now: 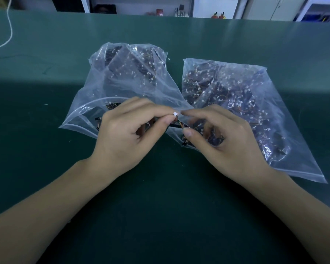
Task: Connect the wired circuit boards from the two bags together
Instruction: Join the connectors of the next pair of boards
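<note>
Wired circuit boards: one white connector (176, 113) pinched by left hand (130, 130), right hand (225, 138) pinching its mate opposite, evidently aligning plugs; held above surface (46, 73), between two clear bags (236, 103).

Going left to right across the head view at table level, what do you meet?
White cable → left bag → left hand → white connector pinched at its fingertips → right hand → right bag, all on the green table.
</note>
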Available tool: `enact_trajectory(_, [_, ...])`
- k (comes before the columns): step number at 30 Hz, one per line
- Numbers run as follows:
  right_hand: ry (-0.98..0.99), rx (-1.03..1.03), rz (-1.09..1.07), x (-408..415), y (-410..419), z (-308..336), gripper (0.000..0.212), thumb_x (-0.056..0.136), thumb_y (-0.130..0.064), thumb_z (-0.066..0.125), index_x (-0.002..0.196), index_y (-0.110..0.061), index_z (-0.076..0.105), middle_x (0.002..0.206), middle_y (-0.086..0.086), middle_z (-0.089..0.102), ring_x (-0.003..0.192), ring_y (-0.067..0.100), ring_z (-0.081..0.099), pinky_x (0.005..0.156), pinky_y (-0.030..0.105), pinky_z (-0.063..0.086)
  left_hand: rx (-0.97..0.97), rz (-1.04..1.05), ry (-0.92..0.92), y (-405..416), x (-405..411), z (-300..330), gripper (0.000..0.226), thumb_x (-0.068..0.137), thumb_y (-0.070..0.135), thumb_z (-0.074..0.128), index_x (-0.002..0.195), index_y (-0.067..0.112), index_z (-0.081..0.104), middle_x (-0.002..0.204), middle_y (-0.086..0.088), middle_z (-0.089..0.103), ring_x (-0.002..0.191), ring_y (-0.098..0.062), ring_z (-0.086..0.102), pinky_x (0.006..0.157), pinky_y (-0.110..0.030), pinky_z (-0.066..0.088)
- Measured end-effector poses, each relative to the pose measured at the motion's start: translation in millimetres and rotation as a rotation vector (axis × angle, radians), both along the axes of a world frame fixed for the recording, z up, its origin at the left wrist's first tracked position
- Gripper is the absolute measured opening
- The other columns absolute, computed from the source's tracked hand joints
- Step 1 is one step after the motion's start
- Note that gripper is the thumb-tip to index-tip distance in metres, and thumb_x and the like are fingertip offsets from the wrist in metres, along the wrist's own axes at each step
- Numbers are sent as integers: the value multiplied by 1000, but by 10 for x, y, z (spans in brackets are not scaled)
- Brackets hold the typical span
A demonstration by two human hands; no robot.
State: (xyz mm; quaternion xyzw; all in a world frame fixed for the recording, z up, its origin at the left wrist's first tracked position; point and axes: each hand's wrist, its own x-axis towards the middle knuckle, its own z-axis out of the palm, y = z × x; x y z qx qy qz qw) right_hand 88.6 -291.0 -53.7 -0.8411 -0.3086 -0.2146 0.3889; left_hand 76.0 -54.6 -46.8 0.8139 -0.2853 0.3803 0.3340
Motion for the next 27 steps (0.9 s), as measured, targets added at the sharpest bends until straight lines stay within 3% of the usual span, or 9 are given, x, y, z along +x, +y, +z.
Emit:
enact_trajectory(3, [-43, 15, 28, 19, -3, -16, 11, 102, -21, 75, 109, -13, 79, 99, -3, 70, 72, 12, 60, 67, 24, 49, -45, -50, 72, -30, -6, -19, 10, 103, 11, 74, 106, 4, 81, 92, -5, 78, 80, -26, 72, 73, -40, 54])
enact_trajectory(6, [-58, 20, 53, 27, -2, -22, 8, 102, -14, 75, 97, -10, 78, 93, -3, 68, 72, 12, 60, 67, 23, 47, -84, -65, 122, -34, -2, -19, 10, 101, 11, 75, 106, 4, 80, 91, -4, 78, 80, -20, 71, 72, -32, 54])
enact_trajectory(16, [-81, 71, 47, -5, 10, 27, 11, 104, -10, 71, 98, -5, 79, 86, 2, 71, 73, 16, 61, 70, 17, 45, -167, -123, 235, -41, 13, -17, 26, 100, 15, 75, 125, 11, 73, 85, 5, 74, 72, -11, 65, 74, -15, 47])
enact_trajectory(21, [-83, 74, 20, 3, -6, 42, 13, 105, -10, 69, 106, -6, 81, 89, 1, 74, 75, 19, 65, 70, 19, 47, -160, -138, 277, -39, 19, -34, 26, 98, 19, 77, 123, 10, 77, 84, 1, 76, 74, -20, 70, 71, -27, 54])
enact_trajectory(27, [-109, 93, -85, 22, -31, 52, 13, 105, -13, 69, 109, -13, 81, 88, -8, 71, 79, 3, 61, 75, 9, 40, -89, -185, 339, -19, 22, -50, 36, 97, 23, 77, 132, 14, 72, 75, 3, 73, 68, -22, 69, 67, -38, 56])
